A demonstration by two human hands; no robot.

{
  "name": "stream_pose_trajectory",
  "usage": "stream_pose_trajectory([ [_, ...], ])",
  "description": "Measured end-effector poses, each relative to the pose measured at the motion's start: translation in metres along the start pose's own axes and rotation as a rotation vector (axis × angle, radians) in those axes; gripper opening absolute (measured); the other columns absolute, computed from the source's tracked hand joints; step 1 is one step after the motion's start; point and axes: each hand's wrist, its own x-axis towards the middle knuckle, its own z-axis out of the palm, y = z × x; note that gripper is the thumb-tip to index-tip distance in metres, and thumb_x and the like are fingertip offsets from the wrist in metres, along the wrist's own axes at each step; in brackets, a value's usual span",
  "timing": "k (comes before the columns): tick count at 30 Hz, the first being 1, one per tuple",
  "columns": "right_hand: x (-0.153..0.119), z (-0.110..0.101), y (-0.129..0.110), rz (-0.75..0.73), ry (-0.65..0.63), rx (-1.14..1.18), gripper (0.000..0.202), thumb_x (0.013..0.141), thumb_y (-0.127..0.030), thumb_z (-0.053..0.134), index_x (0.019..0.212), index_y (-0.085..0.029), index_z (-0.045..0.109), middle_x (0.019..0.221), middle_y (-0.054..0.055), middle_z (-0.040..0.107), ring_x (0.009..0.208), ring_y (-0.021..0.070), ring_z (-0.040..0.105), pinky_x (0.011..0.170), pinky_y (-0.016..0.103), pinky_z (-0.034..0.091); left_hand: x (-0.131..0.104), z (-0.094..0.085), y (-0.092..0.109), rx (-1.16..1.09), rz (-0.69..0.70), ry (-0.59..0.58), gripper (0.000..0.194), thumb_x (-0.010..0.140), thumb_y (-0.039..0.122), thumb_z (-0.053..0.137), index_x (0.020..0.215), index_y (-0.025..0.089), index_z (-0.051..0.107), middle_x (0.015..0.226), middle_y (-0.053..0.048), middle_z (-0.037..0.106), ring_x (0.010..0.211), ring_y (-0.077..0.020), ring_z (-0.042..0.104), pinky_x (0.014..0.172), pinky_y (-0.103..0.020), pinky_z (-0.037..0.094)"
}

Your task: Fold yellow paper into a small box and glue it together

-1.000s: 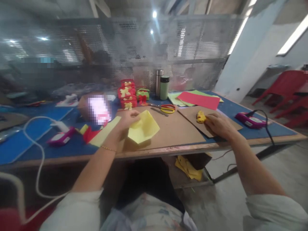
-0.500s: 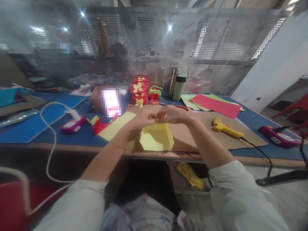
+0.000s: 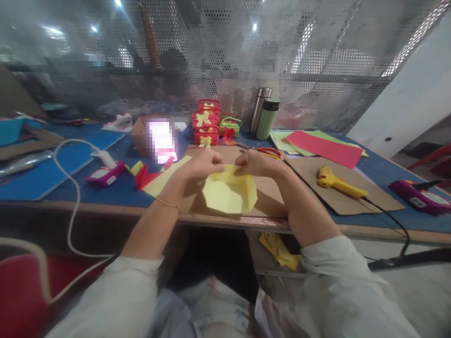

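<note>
A yellow paper box [image 3: 229, 195] with folded-up sides sits on brown cardboard near the table's front edge. My left hand [image 3: 206, 164] is closed on the left part of its far edge, thumb and fingers pinched. On the right part of the same edge, my right hand [image 3: 259, 164] pinches the paper too. Just behind my right hand lie scissors [image 3: 269, 152] with red and yellow handles. Pale yellow paper [image 3: 162, 183] rests beside my left forearm, next to a red folded paper piece [image 3: 143, 178].
A yellow glue gun [image 3: 340, 183] lies at right on cardboard, its cord running off the table edge. Red small boxes with bows [image 3: 206, 124] are stacked at the back beside a green flask [image 3: 267, 119]. A purple device [image 3: 105, 176] with a white cable is at left.
My hands have moved apart along the box's far edge, from close together to either side. The camera view has tilted slightly downward, and the scissors show more.
</note>
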Motion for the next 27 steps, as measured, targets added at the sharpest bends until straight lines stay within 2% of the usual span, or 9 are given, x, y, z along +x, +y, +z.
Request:
stream_pose_trajectory([
  [2,0.000,-0.002,0.006,0.004,-0.040,0.087,0.019,0.067,-0.034,0.062,0.057,-0.018,0.057,0.057,-0.004,0.045,0.058,0.0100,0.041,0.052,0.023,0.029,-0.001,0.000,0.003,-0.043,-0.043,0.039,0.018,0.066,0.015,0.080,0.056,0.018,0.066,0.055,0.000,0.053,0.051,-0.0132,0.048,0.057,-0.031,0.038],
  [3,0.000,-0.002,0.008,0.010,-0.063,0.120,0.020,0.067,-0.036,0.062,0.058,-0.018,0.058,0.057,-0.004,0.046,0.058,0.0102,0.042,0.052,0.023,0.030,-0.001,-0.002,0.005,-0.023,-0.065,0.019,0.017,0.065,0.015,0.081,0.057,0.017,0.067,0.056,-0.001,0.055,0.053,-0.0142,0.050,0.057,-0.031,0.038],
  [7,-0.001,-0.005,0.008,0.047,-0.149,0.175,0.024,0.064,-0.041,0.067,0.063,-0.017,0.065,0.060,-0.003,0.053,0.060,0.0114,0.047,0.053,0.023,0.034,0.002,-0.011,0.015,0.178,-0.142,-0.222,0.009,0.068,0.020,0.078,0.064,0.015,0.072,0.064,-0.005,0.065,0.059,-0.0165,0.058,0.054,-0.029,0.038],
  [9,-0.002,-0.006,0.004,0.061,-0.177,0.165,0.025,0.063,-0.041,0.068,0.065,-0.017,0.066,0.061,-0.003,0.054,0.060,0.0114,0.048,0.054,0.023,0.034,0.003,-0.015,0.019,0.230,-0.152,-0.306,0.008,0.071,0.024,0.074,0.069,0.016,0.073,0.068,-0.004,0.068,0.063,-0.0168,0.061,0.056,-0.027,0.040],
  [15,-0.006,-0.005,-0.006,0.048,-0.247,0.136,0.024,0.064,-0.038,0.067,0.057,-0.017,0.057,0.056,-0.005,0.042,0.055,0.0084,0.038,0.053,0.023,0.028,0.002,-0.013,0.019,0.297,-0.144,-0.480,0.017,0.070,0.032,0.074,0.066,0.016,0.071,0.067,-0.003,0.067,0.065,-0.0161,0.059,0.057,-0.027,0.038],
  [21,-0.004,-0.003,-0.007,0.004,-0.247,0.098,0.025,0.065,-0.039,0.065,0.058,-0.017,0.057,0.057,-0.005,0.041,0.056,0.0082,0.036,0.053,0.024,0.027,0.004,-0.011,0.016,0.290,-0.119,-0.530,0.022,0.070,0.036,0.075,0.062,0.016,0.070,0.061,-0.002,0.062,0.059,-0.0148,0.053,0.053,-0.027,0.031],
  [27,-0.005,-0.004,-0.012,0.051,-0.227,-0.049,0.017,0.066,-0.034,0.063,0.063,-0.017,0.063,0.061,-0.004,0.049,0.059,0.0099,0.042,0.054,0.024,0.029,0.005,-0.010,0.020,0.342,-0.106,-0.545,0.019,0.069,0.030,0.074,0.059,0.015,0.067,0.056,-0.001,0.056,0.053,-0.0128,0.047,0.051,-0.027,0.028],
])
